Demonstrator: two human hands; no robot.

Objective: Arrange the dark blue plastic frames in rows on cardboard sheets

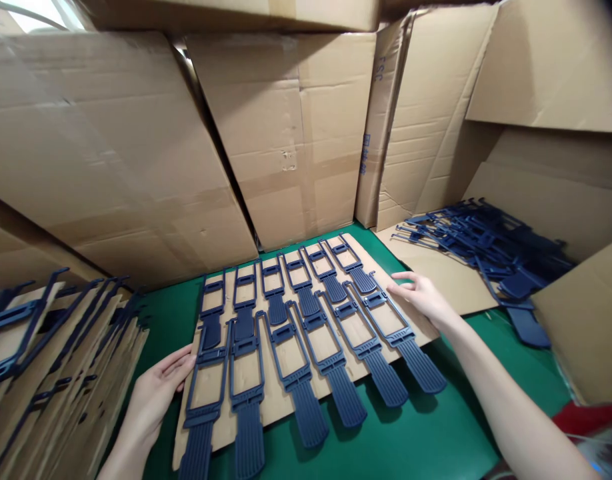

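A flat cardboard sheet (275, 403) lies over the green table, with two rows of dark blue plastic parts (347, 401) on it. Each part has an open rectangular frame with a ribbed paddle at one end; the front row's paddles stick out past the sheet's near edge. My left hand (159, 387) is closed on the left edge of the sheet, beside the front-left part. At the right edge, my right hand (420, 297) grips the sheet, its fingertips close to the parts there. The undersides of both grips are hidden.
Cardboard sheets stacked with more blue parts (86, 327) stand at the left. A loose heap of blue parts (466, 233) lies in a cardboard box at the right. Large cardboard boxes (281, 133) wall off the back of the green table (376, 447).
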